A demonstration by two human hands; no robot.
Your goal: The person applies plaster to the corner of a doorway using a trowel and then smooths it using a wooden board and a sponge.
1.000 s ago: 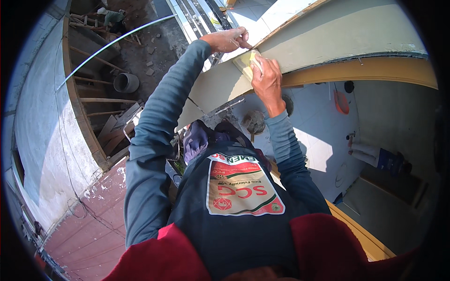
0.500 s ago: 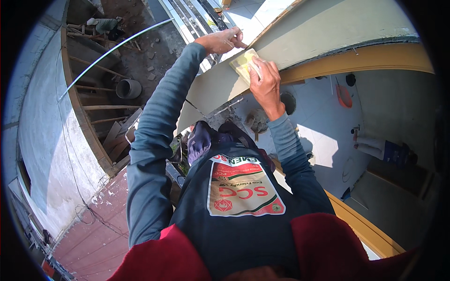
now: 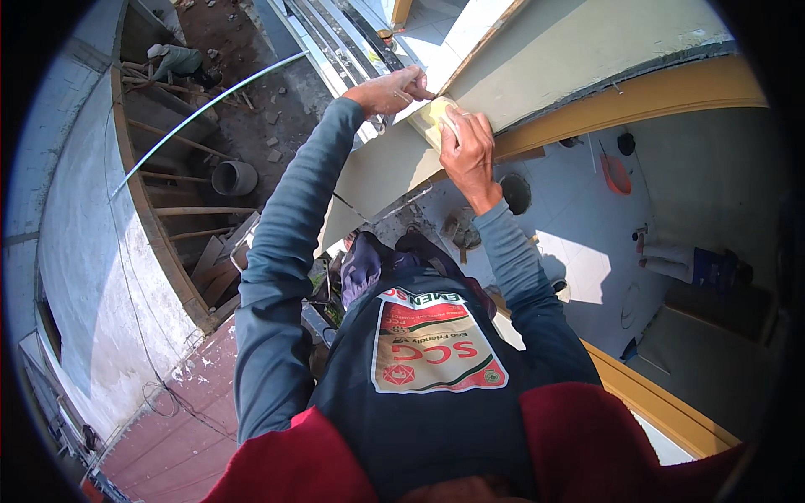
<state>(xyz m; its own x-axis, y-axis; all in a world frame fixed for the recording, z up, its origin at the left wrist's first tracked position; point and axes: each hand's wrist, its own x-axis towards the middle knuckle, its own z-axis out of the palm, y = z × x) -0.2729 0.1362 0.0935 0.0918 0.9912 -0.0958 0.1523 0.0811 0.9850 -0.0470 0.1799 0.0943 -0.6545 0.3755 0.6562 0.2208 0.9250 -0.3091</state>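
My right hand (image 3: 471,155) grips a pale yellow hand float (image 3: 429,123), its flat face against a smooth grey plastered surface (image 3: 373,178). Just beyond it, my left hand (image 3: 391,90) has curled fingers. Its fingertips reach the lower end of a thin wooden strip (image 3: 480,52) along the plaster's edge, close to the float. Whether those fingers pinch anything is hidden. Pale plaster smears mark the left hand.
Yellow-orange frame edging (image 3: 629,107) runs below the plaster. Metal rails (image 3: 335,38) lie beyond my left hand. Lower down at left stand a bucket (image 3: 235,178) and a crouching person (image 3: 178,63). Another person (image 3: 696,264) is at right, with an orange scoop-shaped thing (image 3: 616,173) nearby.
The float and my right hand have shifted slightly left and down in the picture. My left hand has also dropped a little and its fingers now sit nearer the float.
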